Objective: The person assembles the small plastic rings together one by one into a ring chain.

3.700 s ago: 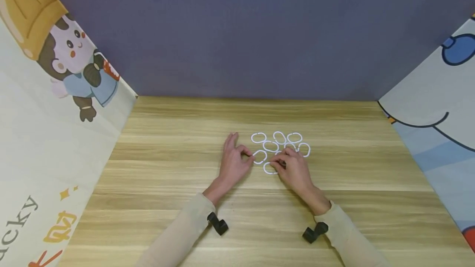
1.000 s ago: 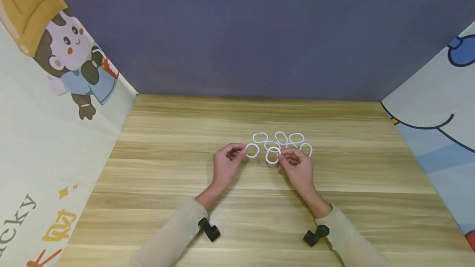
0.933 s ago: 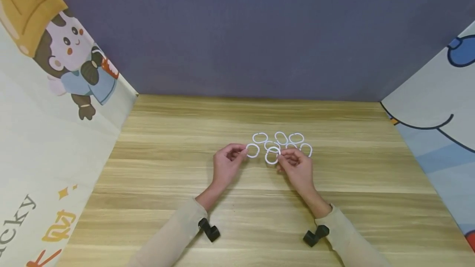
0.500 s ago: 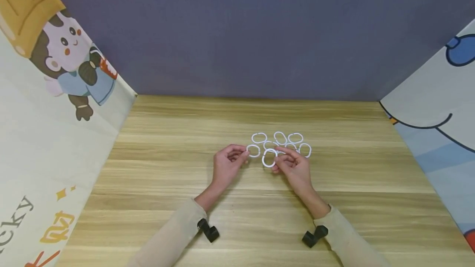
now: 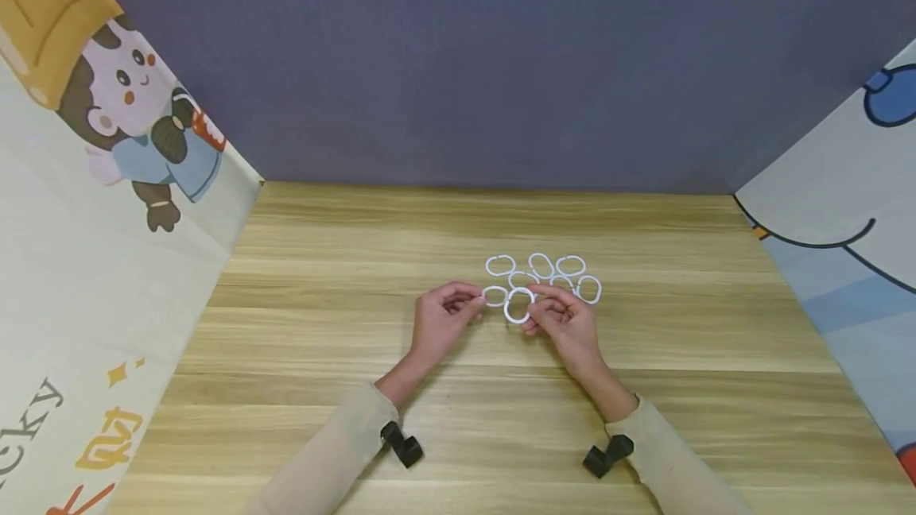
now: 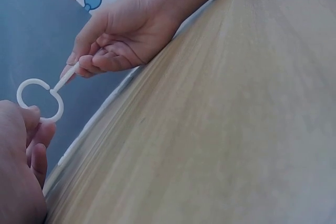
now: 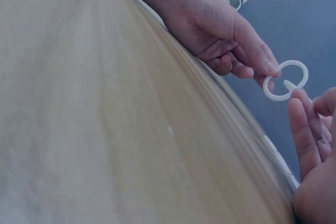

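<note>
My left hand (image 5: pixel 445 316) pinches a white plastic chain link (image 5: pixel 494 287), an oval ring with a small gap, between thumb and fingertips. In my right hand (image 5: pixel 568 328), thumb and fingers pinch a second white link (image 5: pixel 518 323), turned to face the head camera. Both links are raised off the table, and their near ends meet between the hands. In the left wrist view, the right link (image 6: pixel 65 77) shows edge-on with its end at the gap of the left link (image 6: pixel 21 93). In the right wrist view, the tip of the right link (image 7: pixel 289 85) pokes inside the left ring (image 7: pixel 306 74).
Several more white links, such as an oval one (image 5: pixel 499 257), lie loose on the wooden table (image 5: pixel 343 261) just beyond the hands, some partly hidden by the right hand. A dark panel (image 5: pixel 458 70) closes the back, and printed panels (image 5: pixel 215 276) stand at the sides.
Both hands have picked up one link each from the table. Over the last half second the left hand has moved right, its link tilting flatter and reaching the right one, which stays nearly still.
</note>
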### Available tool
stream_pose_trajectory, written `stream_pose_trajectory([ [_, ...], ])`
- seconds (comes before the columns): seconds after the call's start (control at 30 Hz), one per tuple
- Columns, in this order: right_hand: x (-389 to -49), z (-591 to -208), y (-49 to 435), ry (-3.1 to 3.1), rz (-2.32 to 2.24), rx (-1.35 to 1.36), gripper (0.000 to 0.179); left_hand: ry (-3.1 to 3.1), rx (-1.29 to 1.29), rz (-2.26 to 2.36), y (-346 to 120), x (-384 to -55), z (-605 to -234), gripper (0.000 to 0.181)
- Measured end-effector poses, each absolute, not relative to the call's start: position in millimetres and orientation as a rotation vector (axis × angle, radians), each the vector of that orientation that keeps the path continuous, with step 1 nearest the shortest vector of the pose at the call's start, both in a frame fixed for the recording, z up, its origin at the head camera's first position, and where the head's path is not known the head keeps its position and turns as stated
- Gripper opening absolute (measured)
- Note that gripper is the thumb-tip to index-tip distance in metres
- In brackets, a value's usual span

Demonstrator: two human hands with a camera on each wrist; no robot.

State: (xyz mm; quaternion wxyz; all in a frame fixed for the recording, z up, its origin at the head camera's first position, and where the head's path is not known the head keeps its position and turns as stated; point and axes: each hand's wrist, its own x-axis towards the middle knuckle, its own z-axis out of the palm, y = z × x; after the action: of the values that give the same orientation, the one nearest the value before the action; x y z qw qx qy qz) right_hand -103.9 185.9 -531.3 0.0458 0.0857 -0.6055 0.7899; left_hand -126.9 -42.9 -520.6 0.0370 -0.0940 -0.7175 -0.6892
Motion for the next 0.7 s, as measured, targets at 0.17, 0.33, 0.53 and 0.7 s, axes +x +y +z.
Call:
stream_pose_trajectory([
  [0.17,-104.7,-531.1,185.7,-1.864,2.412,0.217,0.039,-2.225,-0.295,-2.094,-42.5,-127.3,-520.8,0.01],
  [0.33,-105.2,-532.2,185.4,-1.871,2.413,0.202,0.039,-2.244,-0.297,-2.067,-43.2,-127.2,-522.1,0.01],
  [0.53,-104.9,-534.4,185.9,-1.879,2.406,0.228,0.038,-2.276,-0.312,-2.026,-43.3,-126.1,-521.8,0.01],
  [0.7,-105.1,-536.0,186.9,-1.874,2.417,0.263,0.041,-2.321,-0.348,-1.963,-42.6,-125.4,-521.4,0.011],
])
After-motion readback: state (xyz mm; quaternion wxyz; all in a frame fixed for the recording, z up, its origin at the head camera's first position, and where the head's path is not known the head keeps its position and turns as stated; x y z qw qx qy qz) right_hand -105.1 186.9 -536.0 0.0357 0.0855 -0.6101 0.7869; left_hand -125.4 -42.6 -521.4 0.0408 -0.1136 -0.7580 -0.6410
